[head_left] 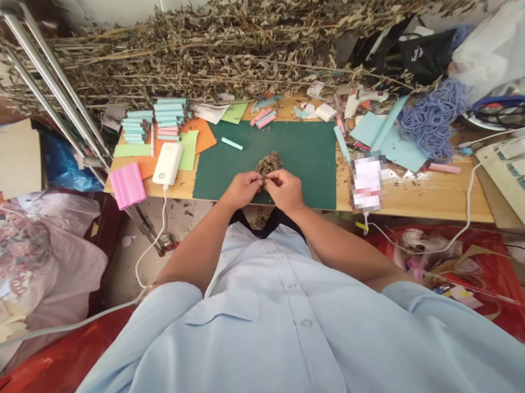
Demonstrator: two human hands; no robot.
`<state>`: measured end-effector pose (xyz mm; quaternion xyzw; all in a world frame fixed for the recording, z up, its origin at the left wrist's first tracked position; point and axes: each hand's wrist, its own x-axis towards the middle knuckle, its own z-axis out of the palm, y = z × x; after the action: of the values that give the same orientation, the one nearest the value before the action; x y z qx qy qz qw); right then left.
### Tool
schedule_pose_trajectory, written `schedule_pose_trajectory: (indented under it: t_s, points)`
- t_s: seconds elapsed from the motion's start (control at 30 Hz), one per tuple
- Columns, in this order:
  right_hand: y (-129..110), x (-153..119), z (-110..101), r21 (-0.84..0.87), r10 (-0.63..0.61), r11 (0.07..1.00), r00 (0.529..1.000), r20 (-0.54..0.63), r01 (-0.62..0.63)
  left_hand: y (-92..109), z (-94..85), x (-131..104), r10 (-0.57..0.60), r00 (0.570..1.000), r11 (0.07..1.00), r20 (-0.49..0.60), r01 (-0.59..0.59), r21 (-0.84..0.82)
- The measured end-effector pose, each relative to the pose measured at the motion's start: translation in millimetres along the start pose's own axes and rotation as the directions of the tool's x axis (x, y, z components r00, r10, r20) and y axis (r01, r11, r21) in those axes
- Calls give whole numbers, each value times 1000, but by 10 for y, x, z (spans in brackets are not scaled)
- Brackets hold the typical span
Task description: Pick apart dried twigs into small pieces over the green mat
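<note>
light blue shirt [266,331] fills the foreground. beyond it, on a wooden table [450,197], a green mat [209,165] bears 1 small pile of dried leaves [269,162] near its middle. left hand [244,189] and right hand [286,189] meet at the near side, fingertips pinched narrow on bits of leaf. 1 blue roll [232,143] lies farther back; dried stalks [225,44] stretch behind.

A power strip [499,176] is seen at three o'clock, a white plastic bag [505,45] at two, metal legs [51,78] at ten.
</note>
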<state>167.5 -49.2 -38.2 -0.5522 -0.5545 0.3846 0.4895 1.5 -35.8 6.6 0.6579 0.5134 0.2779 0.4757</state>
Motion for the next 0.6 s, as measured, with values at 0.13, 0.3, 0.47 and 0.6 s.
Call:
schedule_pose_trajectory:
  t_s: [0.13,0.3,0.47,0.6]
  points:
    - [-25,55,-5,141,134,981,991,20,-135,0,-2,-13,-62,998,994,-3,61,-89]
    - [-45,91,5,232,173,959,985,-15,-165,17,14,-18,-99,995,989,-33,95,-110]
    - [-43,51,19,157,101,982,995,10,-102,53,21,-2,-93,995,995,-39,92,-34]
    - [-27,24,21,96,21,995,1000,-8,-20,46,5,0,-86,996,992,7,86,-95]
